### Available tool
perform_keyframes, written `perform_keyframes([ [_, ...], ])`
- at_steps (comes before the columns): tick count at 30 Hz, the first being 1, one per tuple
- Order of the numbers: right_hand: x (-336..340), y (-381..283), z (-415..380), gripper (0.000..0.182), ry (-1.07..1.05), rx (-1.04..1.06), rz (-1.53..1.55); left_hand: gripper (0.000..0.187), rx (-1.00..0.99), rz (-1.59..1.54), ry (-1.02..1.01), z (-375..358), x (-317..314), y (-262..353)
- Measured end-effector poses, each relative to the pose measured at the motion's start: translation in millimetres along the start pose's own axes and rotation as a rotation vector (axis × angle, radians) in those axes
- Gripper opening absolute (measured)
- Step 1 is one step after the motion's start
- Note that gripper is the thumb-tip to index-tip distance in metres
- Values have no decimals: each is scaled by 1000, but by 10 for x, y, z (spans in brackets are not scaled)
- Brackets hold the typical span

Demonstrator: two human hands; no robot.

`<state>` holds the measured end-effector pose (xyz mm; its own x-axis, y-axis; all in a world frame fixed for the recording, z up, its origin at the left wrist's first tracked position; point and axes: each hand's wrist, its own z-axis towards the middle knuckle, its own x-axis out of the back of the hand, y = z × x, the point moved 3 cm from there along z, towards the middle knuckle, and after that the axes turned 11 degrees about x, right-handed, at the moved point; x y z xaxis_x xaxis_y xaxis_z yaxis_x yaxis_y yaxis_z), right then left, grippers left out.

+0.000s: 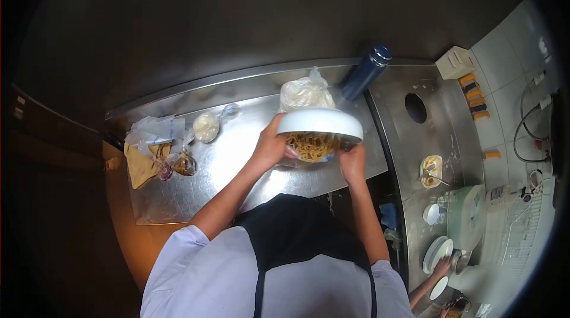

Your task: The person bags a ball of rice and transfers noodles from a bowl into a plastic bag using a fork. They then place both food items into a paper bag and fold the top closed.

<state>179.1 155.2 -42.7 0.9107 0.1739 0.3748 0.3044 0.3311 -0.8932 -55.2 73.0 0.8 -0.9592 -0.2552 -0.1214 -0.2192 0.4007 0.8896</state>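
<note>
A white round bowl or lid (320,122) is held tilted between my hands over the steel counter. My left hand (272,144) grips its left side, and my right hand (352,162) grips its right side. Brown noodles (313,146) show just below its rim, with clear plastic around them; whether they lie inside it or in a bag beneath, I cannot tell. Right behind stands a knotted plastic bag with pale contents (306,93).
A dark blue bottle (367,73) leans at the back. Left on the counter (237,169) are a small bagged pale ball (206,127) and a brown cloth or paper (141,165). At the lower right, another person's hand (442,266) is near white plates (437,254).
</note>
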Motion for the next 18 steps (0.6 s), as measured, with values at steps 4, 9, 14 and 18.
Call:
perform_keyframes([
  [4,48,-140,-63,34,41,21,-69,44,7,-15,4,-83,24,6],
  [9,-27,-466,-9,45,21,39,-141,45,-42,-10,7,-132,181,55],
  [14,-53,-662,24,46,55,168,-140,45,-173,-36,26,-127,235,5],
  [18,-132,-442,54,47,16,88,-203,45,-77,-97,20,42,306,-137],
])
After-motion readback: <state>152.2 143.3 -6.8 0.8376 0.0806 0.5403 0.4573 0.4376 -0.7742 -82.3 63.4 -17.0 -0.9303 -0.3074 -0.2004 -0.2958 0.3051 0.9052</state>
